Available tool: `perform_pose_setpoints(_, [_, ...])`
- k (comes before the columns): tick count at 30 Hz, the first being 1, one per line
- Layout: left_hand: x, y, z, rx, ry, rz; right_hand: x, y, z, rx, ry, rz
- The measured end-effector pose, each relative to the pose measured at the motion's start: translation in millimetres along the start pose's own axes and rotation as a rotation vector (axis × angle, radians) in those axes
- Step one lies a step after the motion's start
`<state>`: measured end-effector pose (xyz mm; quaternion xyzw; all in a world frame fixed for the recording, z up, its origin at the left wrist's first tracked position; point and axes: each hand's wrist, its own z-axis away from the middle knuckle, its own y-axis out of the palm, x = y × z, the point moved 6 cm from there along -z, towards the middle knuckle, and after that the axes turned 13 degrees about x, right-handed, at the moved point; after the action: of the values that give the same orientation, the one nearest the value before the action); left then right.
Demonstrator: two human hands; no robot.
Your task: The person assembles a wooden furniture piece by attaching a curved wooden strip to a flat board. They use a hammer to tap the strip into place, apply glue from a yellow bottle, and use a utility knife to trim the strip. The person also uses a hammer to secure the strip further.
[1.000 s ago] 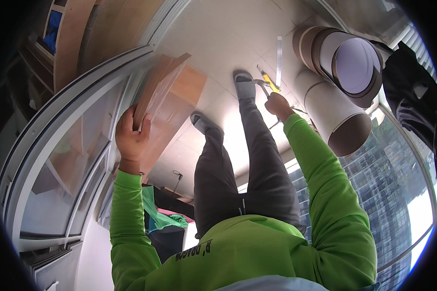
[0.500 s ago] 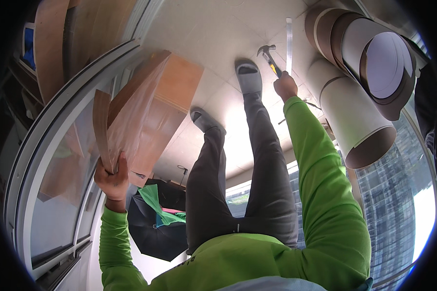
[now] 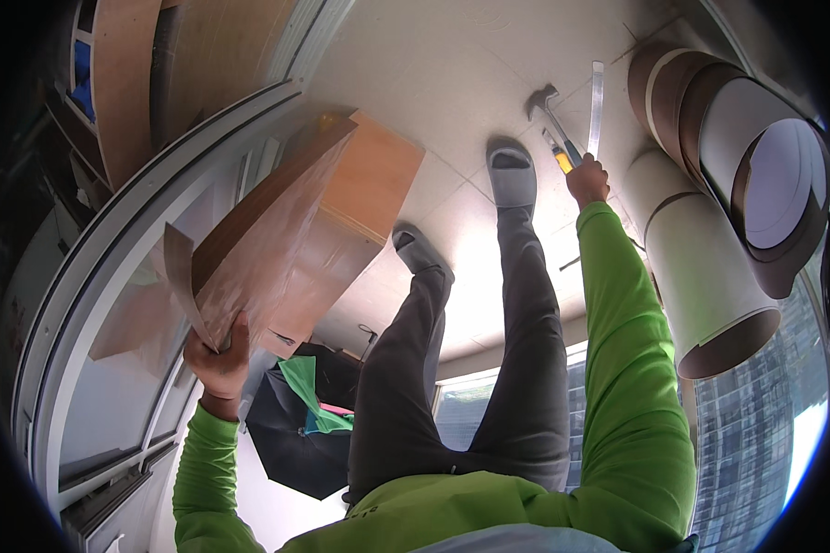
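My right hand [image 3: 588, 182] is closed round several tools at once. A claw hammer [image 3: 541, 100] points away from me, a yellow utility knife [image 3: 560, 158] lies beside its handle, and a long flat metal ruler [image 3: 597, 111] stands up on the right. My left hand [image 3: 219, 361], thumb on top, pinches the near end of a wood-grain sheet [image 3: 277, 249], where a loose curled flap rises. The sheet has a glossy, film-like surface and lies at a slant against other brown panels [image 3: 373, 175]; how they are joined is hard to tell.
Large rolls of white and brown sheet material [image 3: 710, 267] are on the right, near the windows. A curved-looking sliding door frame [image 3: 138, 221] runs along the left. An open black umbrella [image 3: 286, 438] lies behind my left leg. My grey slippers [image 3: 512, 175] rest on the tiled floor [image 3: 443, 55].
The whole view has shifted, so the panels, rolls and floor sit lower and farther right. In my right hand the hammer has turned, and the knife now shows apart from its handle.
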<state>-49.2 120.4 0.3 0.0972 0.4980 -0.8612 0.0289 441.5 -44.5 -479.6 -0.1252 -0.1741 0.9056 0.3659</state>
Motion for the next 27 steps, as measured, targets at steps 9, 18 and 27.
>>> perform_pose_setpoints(9, [-18, 1, -7, -0.099, 0.255, -0.147, -90, 94, 65, 0.374, -0.318, -0.495])
perform_pose_setpoints(18, [2, 9, 21, -0.058, 0.016, 0.0, -208, 76, 290, 0.802, 0.017, -0.387])
perform_pose_setpoints(27, [-9, 15, 8, -0.094, 0.048, -0.03, -204, -51, 375, 0.668, 0.081, -0.463])
